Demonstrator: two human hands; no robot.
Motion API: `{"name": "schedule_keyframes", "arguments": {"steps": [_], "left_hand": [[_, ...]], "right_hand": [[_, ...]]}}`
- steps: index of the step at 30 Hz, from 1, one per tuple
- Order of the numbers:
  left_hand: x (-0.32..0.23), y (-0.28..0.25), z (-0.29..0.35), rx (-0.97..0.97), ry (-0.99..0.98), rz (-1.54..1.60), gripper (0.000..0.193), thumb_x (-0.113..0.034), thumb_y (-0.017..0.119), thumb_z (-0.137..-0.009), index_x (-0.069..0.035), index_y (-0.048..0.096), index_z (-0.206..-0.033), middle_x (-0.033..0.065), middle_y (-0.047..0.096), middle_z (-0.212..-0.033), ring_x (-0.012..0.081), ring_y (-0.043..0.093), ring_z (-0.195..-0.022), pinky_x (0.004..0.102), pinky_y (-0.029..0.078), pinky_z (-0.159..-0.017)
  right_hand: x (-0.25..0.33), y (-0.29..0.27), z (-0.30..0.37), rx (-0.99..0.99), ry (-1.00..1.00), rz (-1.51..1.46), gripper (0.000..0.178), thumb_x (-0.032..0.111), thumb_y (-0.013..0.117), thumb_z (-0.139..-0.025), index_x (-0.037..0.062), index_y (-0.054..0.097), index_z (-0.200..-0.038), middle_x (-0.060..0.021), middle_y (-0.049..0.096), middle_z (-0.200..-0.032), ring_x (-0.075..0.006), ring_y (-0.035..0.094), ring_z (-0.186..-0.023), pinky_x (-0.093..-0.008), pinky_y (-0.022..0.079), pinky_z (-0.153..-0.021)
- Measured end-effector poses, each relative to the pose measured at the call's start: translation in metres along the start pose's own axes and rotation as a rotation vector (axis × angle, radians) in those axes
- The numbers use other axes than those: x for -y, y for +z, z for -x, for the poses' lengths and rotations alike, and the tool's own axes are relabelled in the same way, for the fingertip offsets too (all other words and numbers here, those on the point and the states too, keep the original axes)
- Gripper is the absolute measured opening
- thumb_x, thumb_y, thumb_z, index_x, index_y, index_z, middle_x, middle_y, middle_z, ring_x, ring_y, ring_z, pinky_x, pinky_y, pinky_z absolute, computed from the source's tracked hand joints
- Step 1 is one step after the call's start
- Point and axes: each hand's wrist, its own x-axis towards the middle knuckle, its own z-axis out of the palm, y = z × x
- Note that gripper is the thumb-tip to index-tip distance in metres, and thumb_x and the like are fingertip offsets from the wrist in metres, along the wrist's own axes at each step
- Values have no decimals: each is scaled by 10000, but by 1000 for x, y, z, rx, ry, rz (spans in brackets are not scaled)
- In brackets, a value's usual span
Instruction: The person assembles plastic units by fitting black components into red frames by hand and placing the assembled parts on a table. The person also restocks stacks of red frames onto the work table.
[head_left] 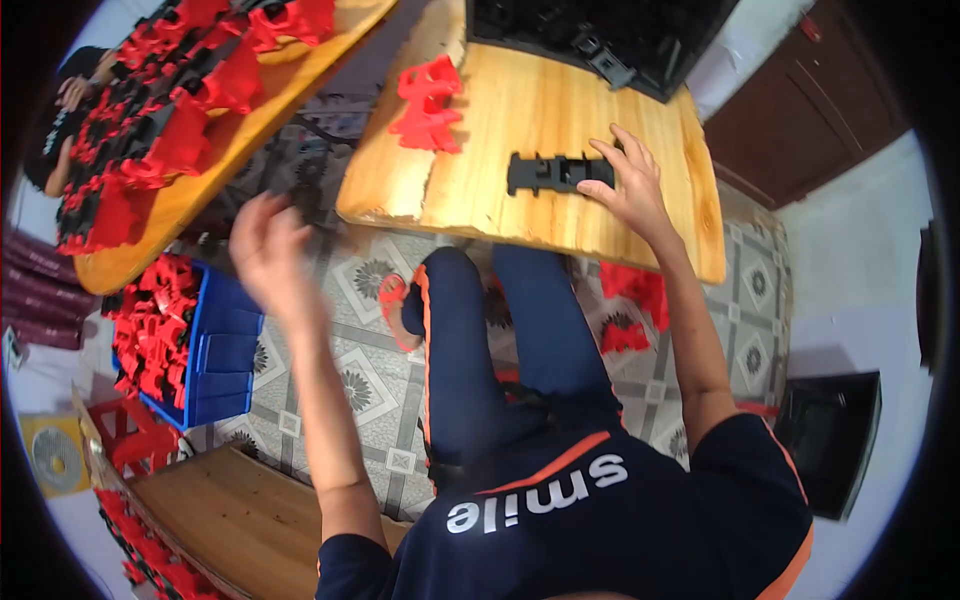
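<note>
Fingers of my right hand (634, 192) are standing half apart around the black part (543, 174) on the wooden table (530, 105), thumb touching, grip unclear; my left hand (275, 252) is hovering, its fingers too blurred to tell.

Glare pales the left side of the yellow-brown wooden tabletop (392, 192). The bare left hand (270, 255) is motion-blurred. Fisheye distortion bends edges.

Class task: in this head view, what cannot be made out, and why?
Head view, left hand: blurred, so finger pose is unclear.
Head view, black part: right end partly covered by the right hand.
Head view, black tray: far side cut off by the picture's top edge.
Head view, blue crate: bottom hidden under red parts.
</note>
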Motion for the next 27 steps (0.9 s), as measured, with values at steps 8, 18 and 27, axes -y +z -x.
{"name": "schedule_keyframes", "arguments": {"steps": [8, 18, 27], "left_hand": [[79, 187, -83, 365, -62, -978, 902, -661, 672, -764, -38, 459, -1382, 227, 530, -1353, 377, 506, -1265, 451, 354, -1062], [78, 108, -13, 563, -643, 439, 713, -307, 686, -914, -95, 296, -1471, 106, 552, -1333, 228, 594, -1164, 411, 520, -946], [9, 67, 74, 640, -692, 399, 887, -744, 364, -897, -31, 401, -1422, 143, 564, -1328, 244, 575, -1210, 431, 497, -1004]], "right_hand": [[59, 32, -53, 493, 59, -17, 372, 196, 749, -785, -13, 670, -1083, -167, 590, -1014, -275, 609, -1002, -400, 538, -890], [26, 24, -33, 204, -35, -174, 197, 108, 710, -824, -7, 669, -979, -166, 645, -1010, -265, 663, -909, -386, 555, -766], [103, -74, -34, -83, -613, -531, 281, -32, 679, -730, 16, 680, -1007, -88, 629, -1068, -256, 624, -980, -349, 538, -790]]}}
